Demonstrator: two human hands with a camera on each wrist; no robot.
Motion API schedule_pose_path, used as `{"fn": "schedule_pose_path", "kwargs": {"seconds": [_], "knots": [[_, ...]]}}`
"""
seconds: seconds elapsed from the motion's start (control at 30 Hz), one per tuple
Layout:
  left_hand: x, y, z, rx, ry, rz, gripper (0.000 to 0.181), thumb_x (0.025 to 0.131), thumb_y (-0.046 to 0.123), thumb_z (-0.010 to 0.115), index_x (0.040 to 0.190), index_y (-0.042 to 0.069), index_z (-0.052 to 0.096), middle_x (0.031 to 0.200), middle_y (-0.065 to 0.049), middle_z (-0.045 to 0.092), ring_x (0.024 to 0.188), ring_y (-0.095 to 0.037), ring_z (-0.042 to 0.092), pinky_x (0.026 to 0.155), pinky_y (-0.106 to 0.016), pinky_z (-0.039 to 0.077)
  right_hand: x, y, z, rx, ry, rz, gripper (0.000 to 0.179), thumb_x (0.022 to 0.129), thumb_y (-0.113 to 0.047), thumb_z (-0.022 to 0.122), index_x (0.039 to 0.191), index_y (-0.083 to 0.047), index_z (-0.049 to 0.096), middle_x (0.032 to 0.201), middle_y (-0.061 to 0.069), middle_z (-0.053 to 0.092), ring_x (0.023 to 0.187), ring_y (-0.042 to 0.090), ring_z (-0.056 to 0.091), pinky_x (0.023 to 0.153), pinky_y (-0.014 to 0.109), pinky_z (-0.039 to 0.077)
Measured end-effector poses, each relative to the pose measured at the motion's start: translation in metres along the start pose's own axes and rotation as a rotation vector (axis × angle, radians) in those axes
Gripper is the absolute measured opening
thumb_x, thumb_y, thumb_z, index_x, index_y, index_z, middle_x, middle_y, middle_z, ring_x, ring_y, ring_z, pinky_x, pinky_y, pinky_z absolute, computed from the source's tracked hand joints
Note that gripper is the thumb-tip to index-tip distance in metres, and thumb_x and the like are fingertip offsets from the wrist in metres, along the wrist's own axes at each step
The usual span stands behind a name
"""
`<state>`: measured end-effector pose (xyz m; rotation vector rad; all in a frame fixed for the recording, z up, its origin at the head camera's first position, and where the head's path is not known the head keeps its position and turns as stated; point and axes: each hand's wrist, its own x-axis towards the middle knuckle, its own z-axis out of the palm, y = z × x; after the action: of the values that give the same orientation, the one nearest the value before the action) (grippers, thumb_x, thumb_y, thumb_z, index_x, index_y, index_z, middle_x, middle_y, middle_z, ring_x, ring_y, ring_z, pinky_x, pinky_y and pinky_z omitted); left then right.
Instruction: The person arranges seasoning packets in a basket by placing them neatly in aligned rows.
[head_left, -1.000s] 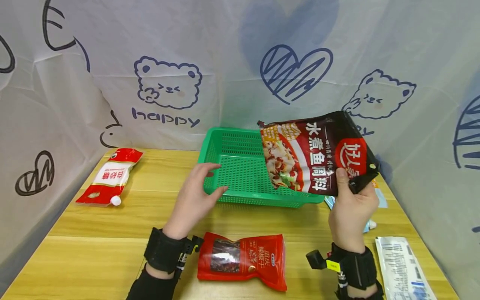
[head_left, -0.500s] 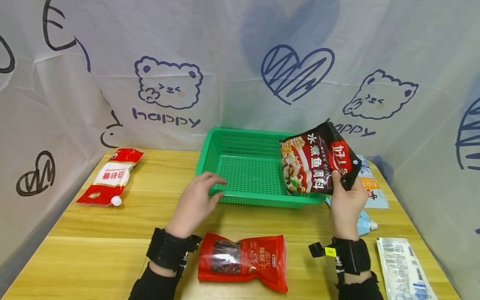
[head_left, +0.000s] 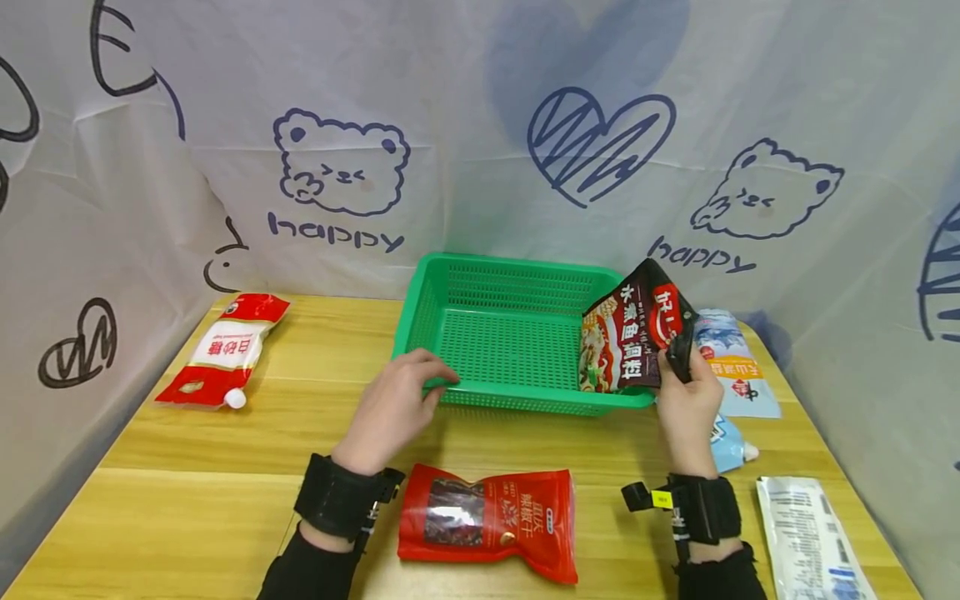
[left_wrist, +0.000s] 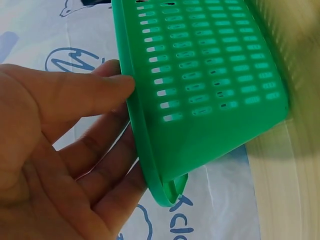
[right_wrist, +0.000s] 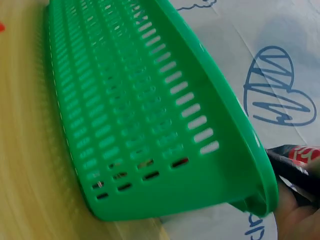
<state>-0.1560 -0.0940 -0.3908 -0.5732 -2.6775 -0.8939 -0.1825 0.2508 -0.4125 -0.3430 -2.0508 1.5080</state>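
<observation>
The green plastic basket (head_left: 510,350) stands at the back of the table. My left hand (head_left: 393,412) pinches its front left rim; in the left wrist view the thumb (left_wrist: 100,95) lies on the near side of the rim, the fingers behind it. My right hand (head_left: 690,408) grips the dark top corner of a seasoning packet (head_left: 618,346) with a fish dish pictured on it. The packet's lower end is inside the basket's right end. In the right wrist view the basket's perforated wall (right_wrist: 125,125) hides most of the packet.
A red bag of dried chillies (head_left: 487,521) lies in front. At the left is a red and white sugar bag (head_left: 225,350) with a white cap. Light blue pouches (head_left: 738,362) and a silver-white packet (head_left: 810,533) lie at the right. A printed cloth (head_left: 465,167) hangs behind.
My right hand has brought the seasoning packet down and into the basket's right end, uncovering the blue pouches. My left hand has closed its fingers onto the basket rim.
</observation>
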Motion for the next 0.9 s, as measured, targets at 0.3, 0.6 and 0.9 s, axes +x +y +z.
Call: {"fn": "schedule_pose_path", "kwargs": {"seconds": [0.3,0.6,0.9], "knots": [[0.0001,0.0005,0.0011,0.012,0.000,0.001,0.030,0.082,-0.013,0.077,0.102,0.009,0.081,0.109,-0.006,0.073,0.103,-0.028,0.069,0.081,-0.040,0.061,0.0062,0.0003,-0.0041,0.247,-0.162,0.105,0.050,0.108,-0.013,0.056,0.157,-0.022,0.048,0.156,0.019,0.048,0.132,0.039,0.055,0.084,0.017,0.057],[-0.0001,0.0007,0.0004,0.019,0.001,-0.001,0.030,0.082,-0.013,0.078,0.102,0.009,0.081,0.107,-0.005,0.073,0.102,-0.028,0.069,0.081,-0.041,0.061,0.0064,-0.0017,-0.0057,0.327,-0.196,0.138,0.058,0.108,-0.015,0.056,0.162,-0.022,0.037,0.166,0.012,0.037,0.145,0.035,0.045,0.103,0.028,0.051],[-0.0002,0.0010,0.0001,0.021,0.001,0.005,0.030,0.081,-0.013,0.078,0.102,0.008,0.081,0.107,-0.006,0.073,0.102,-0.028,0.069,0.080,-0.041,0.061,0.0033,-0.0082,-0.0088,0.177,-0.147,0.059,0.065,0.103,-0.011,0.065,0.161,-0.021,0.039,0.166,0.005,0.038,0.148,0.028,0.043,0.111,0.024,0.045]]}}
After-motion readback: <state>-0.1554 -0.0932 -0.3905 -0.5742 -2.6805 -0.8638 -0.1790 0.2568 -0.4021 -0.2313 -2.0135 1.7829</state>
